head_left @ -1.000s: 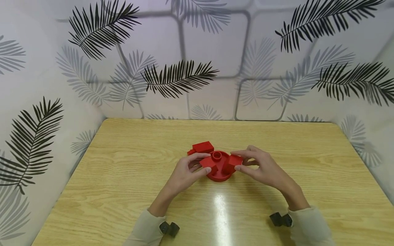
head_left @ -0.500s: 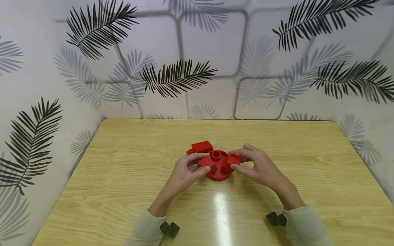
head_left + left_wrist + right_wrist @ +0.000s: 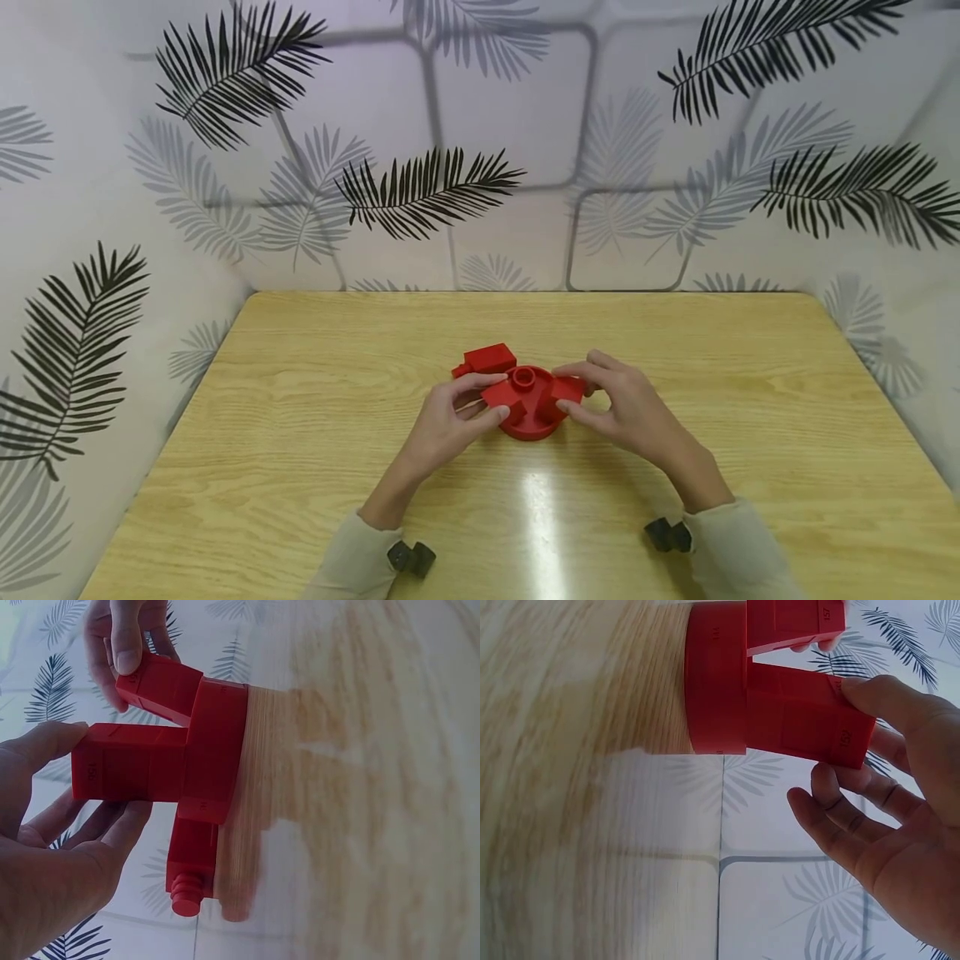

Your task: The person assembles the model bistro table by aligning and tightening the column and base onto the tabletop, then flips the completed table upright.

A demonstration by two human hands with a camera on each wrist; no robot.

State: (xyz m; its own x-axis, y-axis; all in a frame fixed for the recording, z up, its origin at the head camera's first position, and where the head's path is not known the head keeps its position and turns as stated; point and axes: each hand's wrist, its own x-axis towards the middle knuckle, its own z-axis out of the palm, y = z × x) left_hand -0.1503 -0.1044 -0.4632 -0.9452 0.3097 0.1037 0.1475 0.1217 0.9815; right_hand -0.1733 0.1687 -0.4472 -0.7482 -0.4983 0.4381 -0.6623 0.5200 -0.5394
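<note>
A round red dish-shaped base with a small raised ring rests on the wooden table. Two red angular blocks stand in it, leaning outward. My left hand pinches the left block between thumb and fingers. With thumb and fingertips, my right hand pinches the right block. Both blocks carry small embossed numbers, and their lower ends sit inside the rim, hidden from the wrist views.
Behind the base, to its left, lies a red box-like piece with a ridged knob at one end. The pale wood table meets a leaf-patterned backdrop at the back.
The right hand and the right block have shifted slightly left. Both hands keep their grip, and the whole scene drifts a little left in the head view.
</note>
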